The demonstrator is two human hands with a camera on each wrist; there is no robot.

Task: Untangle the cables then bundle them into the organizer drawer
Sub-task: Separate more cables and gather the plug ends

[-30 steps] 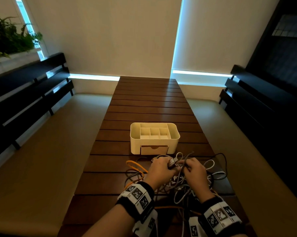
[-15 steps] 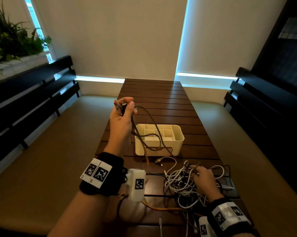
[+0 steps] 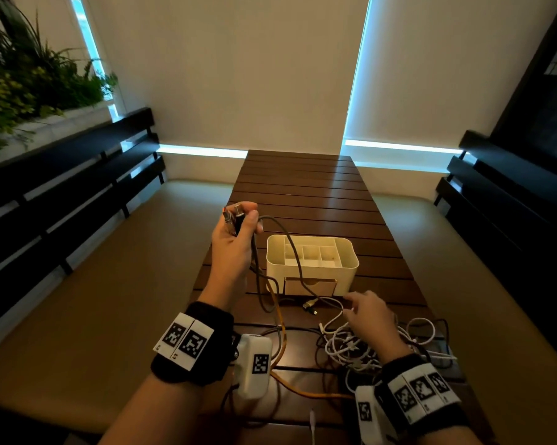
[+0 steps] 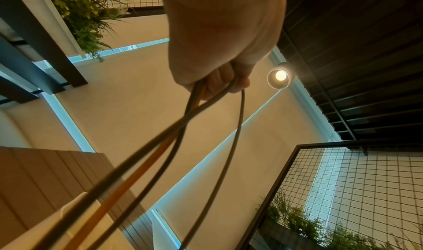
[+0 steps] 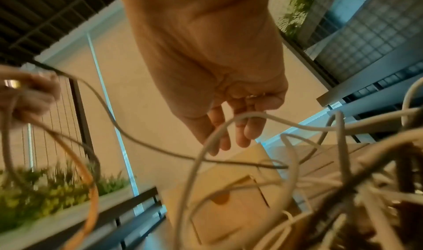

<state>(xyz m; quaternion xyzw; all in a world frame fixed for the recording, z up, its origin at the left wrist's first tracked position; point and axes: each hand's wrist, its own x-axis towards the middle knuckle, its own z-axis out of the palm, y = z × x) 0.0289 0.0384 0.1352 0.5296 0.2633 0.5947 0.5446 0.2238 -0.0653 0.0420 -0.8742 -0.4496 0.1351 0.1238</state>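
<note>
My left hand point(image 3: 240, 220) is raised left of the white organizer point(image 3: 347, 268) and grips the plug ends of a grey cable point(image 3: 291, 244) and an orange cable point(image 3: 279, 319). Both trail down to the tangle of white and dark cables point(image 3: 351, 348) on the table's near end. The left wrist view shows my left hand point(image 4: 219, 85) closed around these strands point(image 4: 237, 127). My right hand point(image 3: 354, 305) hovers over the tangle just before the shut drawer point(image 3: 309, 285), fingers point(image 5: 247, 132) relaxed and straight. A white cable loop point(image 5: 199, 156) lies against them, not gripped.
The slatted wooden table point(image 3: 303, 187) runs away from me beyond the organizer. Dark benches point(image 3: 62, 187) line both sides, with plants point(image 3: 23, 78) behind the left one. A loose metal plug point(image 3: 309, 305) lies in front of the drawer.
A second ago both hands were down in the tangle. My left hand rose with the cable ends and stays up; my right hand has lifted off the pile and moved forward toward the drawer.
</note>
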